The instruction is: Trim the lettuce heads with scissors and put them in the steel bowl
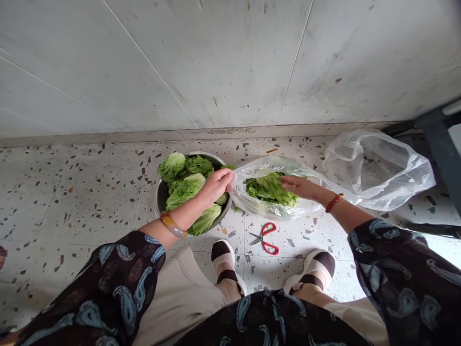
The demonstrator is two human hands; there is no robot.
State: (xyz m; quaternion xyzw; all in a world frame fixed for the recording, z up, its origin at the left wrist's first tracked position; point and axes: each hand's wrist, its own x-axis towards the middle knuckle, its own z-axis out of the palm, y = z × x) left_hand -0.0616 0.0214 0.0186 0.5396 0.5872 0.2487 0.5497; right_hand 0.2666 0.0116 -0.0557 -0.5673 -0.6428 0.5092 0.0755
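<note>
My left hand (pixel 218 185) pinches the left rim of a clear plastic bag (pixel 248 206) that lies on the floor. Leafy green lettuce (pixel 268 190) is inside this bag. My right hand (pixel 300 186) reaches in from the right, its fingers stretched out against the lettuce leaves; the fingertips are partly hidden by them. Under my left forearm stands a metal basin (pixel 158 202) with several heads of lettuce (pixel 185 190) in it.
Red-handled scissors (pixel 269 239) lie with blades apart on the speckled floor (pixel 90 197), just before my feet. A second clear plastic bag (pixel 382 168) spreads out at the right, by a dark metal frame (pixel 437 139). A grey wall (pixel 230 62) rises behind.
</note>
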